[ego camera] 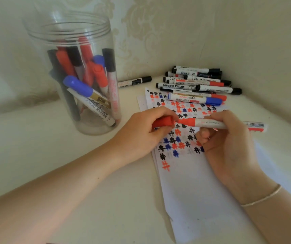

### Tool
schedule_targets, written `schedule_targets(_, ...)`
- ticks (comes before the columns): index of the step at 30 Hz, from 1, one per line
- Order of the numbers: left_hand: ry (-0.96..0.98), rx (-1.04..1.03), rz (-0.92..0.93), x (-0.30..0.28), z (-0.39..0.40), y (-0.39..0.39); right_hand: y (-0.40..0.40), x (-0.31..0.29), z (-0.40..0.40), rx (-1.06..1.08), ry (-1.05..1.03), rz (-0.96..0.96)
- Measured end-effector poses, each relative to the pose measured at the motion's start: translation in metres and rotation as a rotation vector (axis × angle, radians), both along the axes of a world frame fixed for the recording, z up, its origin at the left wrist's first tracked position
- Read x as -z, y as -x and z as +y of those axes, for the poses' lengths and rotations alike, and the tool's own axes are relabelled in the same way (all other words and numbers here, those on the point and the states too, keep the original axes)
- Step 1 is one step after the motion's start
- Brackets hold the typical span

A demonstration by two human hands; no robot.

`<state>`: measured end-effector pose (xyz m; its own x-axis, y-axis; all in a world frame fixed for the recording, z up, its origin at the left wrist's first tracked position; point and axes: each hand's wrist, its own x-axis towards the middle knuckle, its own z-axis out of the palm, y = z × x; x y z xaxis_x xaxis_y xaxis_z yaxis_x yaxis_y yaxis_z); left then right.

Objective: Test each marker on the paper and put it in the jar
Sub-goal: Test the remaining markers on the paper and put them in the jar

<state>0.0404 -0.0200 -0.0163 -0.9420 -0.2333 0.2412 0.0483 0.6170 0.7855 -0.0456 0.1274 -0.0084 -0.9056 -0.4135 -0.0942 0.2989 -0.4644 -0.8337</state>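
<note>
Above the middle of the paper point(202, 191), which lies toward the right side of the desk point(70, 164), the two hands meet with a red marker point(210, 123) between them. The right hand point(229, 145) holds the barrel level, its fingers point(217, 118) pinching it from above and below, and the left hand point(146, 132) has its fingers point(162, 111) closed around the red cap point(164, 122). The cap stands just beside the tip, nearly touching; I cannot tell if it is coming off or going on. To do this step well, I think the cap must stay in one line with the barrel and move straight, so the tip is not bent. The jar point(74, 76) stands at the far left of the desk, already partly filled with markers. The untested pile point(197, 81) lies in the far right corner, and one black marker point(135, 81) lies alone between jar and pile.
</note>
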Motion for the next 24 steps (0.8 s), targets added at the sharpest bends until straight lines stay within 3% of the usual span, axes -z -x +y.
schedule_targets(8, 0.252, 0.107, 0.099, 0.001, 0.001, -0.001, -0.005, -0.001, -0.001, -0.145, -0.213, 0.195)
schedule_targets(12, 0.025, 0.131, 0.072, -0.002, 0.0, -0.004, -0.002, -0.007, 0.003, -0.272, -0.105, 0.091)
schedule_targets(15, -0.143, 0.13, 0.039, -0.004, 0.001, -0.004, 0.003, -0.009, 0.003, -0.168, -0.038, -0.026)
schedule_targets(19, -0.114, 0.056, 0.047, -0.005, 0.006, -0.004, 0.005, -0.004, 0.0, 0.19, -0.429, 0.372)
schedule_targets(21, -0.094, -0.035, 0.08, -0.007, 0.009, -0.005, 0.0, 0.0, -0.005, 0.148, -0.598, 0.53)
schedule_targets(24, -0.09, -0.155, 0.15, -0.012, 0.013, -0.007, -0.009, -0.003, -0.008, 0.107, -0.64, 0.623)
